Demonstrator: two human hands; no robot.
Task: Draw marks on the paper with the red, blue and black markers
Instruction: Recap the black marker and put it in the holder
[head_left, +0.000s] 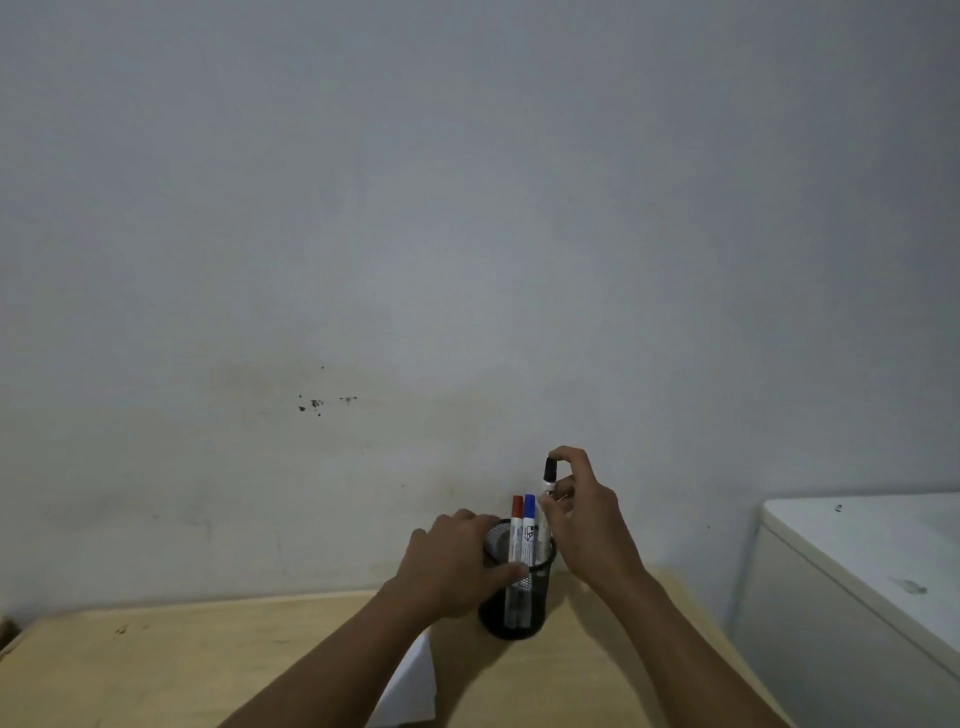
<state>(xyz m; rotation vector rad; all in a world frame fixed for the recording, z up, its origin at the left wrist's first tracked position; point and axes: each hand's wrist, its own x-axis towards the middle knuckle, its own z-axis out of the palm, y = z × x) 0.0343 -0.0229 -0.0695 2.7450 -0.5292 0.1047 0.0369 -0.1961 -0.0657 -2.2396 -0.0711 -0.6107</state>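
Observation:
A black mesh pen cup (514, 618) stands on the wooden table (156, 670) near the wall. In it stand a red marker (516, 525) and a blue marker (528, 525), caps up. My left hand (452, 561) wraps around the cup's left side. My right hand (587, 514) pinches the black marker (548, 473), which is upright and partly raised above the cup's right rim. A white sheet of paper (410, 691) lies on the table, mostly hidden under my left forearm.
A stained grey wall (467, 234) rises right behind the table. A white cabinet or appliance (857, 582) stands to the right of the table, close to its edge.

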